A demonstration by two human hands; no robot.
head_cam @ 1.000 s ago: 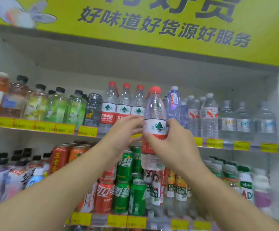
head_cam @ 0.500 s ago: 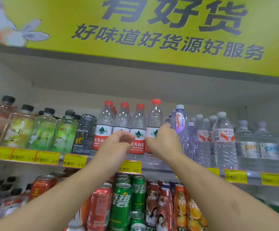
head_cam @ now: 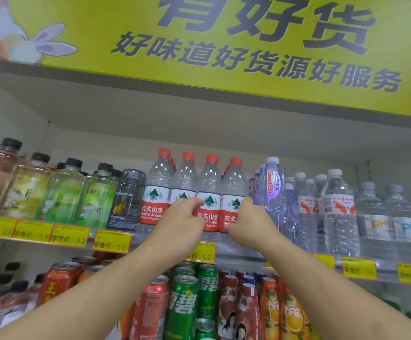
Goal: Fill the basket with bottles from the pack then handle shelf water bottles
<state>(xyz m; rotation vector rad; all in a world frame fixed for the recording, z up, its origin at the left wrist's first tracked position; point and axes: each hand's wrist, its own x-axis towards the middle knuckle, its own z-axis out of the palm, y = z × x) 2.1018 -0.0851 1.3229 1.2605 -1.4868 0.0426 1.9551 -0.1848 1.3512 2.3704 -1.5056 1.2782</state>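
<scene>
I see both hands at the upright red-cap row; right hand point(head_cam: 248, 223) grips the end bottle point(head_cam: 233, 192); left hand point(head_cam: 182, 218), loosely curled, touches its neighbour point(head_cam: 209, 190).

Shop, drinks shelf point(head_cam: 236, 256), price tags point(head_cam: 112, 241)

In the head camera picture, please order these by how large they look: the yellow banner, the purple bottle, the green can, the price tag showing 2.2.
1. Yellow banner, by far the largest.
2. Purple bottle and green can: these look alike; the can is nearer the camera and partly hidden, so I do not rank them.
3. Price tag, the smallest.
</scene>
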